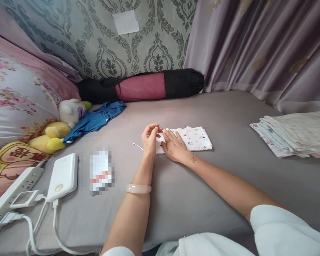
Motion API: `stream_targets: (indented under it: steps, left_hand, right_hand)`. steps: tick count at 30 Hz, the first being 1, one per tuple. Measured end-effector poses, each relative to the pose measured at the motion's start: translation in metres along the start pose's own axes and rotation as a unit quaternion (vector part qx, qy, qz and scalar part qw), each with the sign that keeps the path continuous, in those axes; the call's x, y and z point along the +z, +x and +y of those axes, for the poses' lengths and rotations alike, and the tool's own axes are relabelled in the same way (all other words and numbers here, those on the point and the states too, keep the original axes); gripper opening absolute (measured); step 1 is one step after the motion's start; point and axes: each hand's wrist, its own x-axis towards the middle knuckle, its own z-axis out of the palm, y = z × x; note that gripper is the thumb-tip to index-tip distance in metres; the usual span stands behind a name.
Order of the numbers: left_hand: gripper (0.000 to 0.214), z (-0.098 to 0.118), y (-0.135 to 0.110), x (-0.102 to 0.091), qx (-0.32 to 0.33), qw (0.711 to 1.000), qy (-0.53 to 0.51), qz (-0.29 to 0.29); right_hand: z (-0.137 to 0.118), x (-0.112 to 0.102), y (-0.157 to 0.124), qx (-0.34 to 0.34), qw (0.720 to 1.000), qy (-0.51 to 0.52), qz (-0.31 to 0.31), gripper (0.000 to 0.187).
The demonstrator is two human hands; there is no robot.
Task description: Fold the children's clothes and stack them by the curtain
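Note:
A small white printed cloth (194, 138), folded into a rectangle, lies on the grey bed sheet (176, 185) in the middle. My right hand (174, 145) lies flat on its left part, fingers stretched out. My left hand (150, 137) is at the cloth's left edge with fingers curled, pinching the edge. A thin white string (137, 145) lies just left of that hand. A pale bangle (138, 188) sits on my left forearm.
A stack of folded printed cloths (296, 133) lies at the right. A rolled mat in a black bag (144, 87) rests against the wall. A blue garment (96, 119), plush toys (61, 124), a white power bank (63, 176) and a power strip (13, 195) with cables are at the left.

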Motion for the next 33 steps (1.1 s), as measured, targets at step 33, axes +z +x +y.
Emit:
stream_targets:
  steps: [33]
  left_hand:
    - [0.023,-0.031,-0.022,0.009,0.139,0.871,0.425,-0.205]
  right_hand:
    - [0.05,-0.012,-0.026,0.048,0.999,0.019,0.008,0.061]
